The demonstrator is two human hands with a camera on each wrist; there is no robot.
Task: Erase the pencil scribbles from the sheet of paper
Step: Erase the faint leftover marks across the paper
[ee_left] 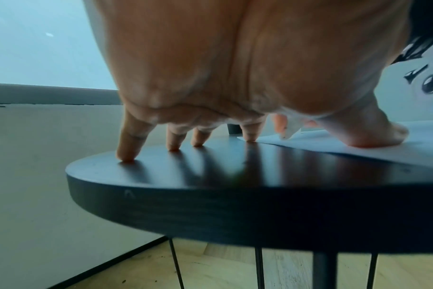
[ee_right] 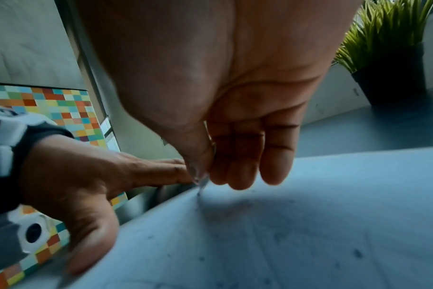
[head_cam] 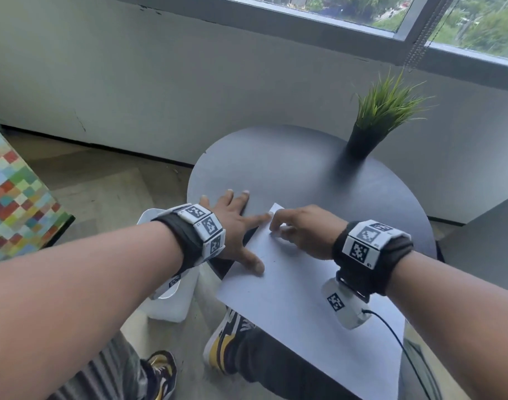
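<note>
Paper [head_cam: 304,298], a plain white sheet, lies across the near side of a small round dark table [head_cam: 290,168], its near edge overhanging the rim toward the person's knees; faint dark specks on it could be pencil marks or eraser crumbs, too blurred to tell. The left hand [head_cam: 232,226] is spread flat with straight fingers, thumb [ee_left: 373,136] pressing the sheet's left edge, forefinger reaching toward its far corner and the other fingertips [ee_left: 126,154] planted on bare tabletop, evidently to pin the page so it cannot slide or crumple under rubbing. The right hand [head_cam: 302,229] hovers low over the far corner, thumb and forefinger pinched on something small and pale [ee_right: 201,184] whose tip touches the paper, likely an eraser, though it is too hidden to name with confidence; the remaining fingers curl loosely beneath. Working near the braced corner keeps the sheet taut where the pressure falls. At the table's far right stands a potted grass plant [head_cam: 385,111] in a black pot, well apart from the sheet. Beyond are a grey wall, a window [head_cam: 362,10] showing greenery, a wood-pattern floor and, at left, a panel of multicoloured squares [head_cam: 13,197]
</note>
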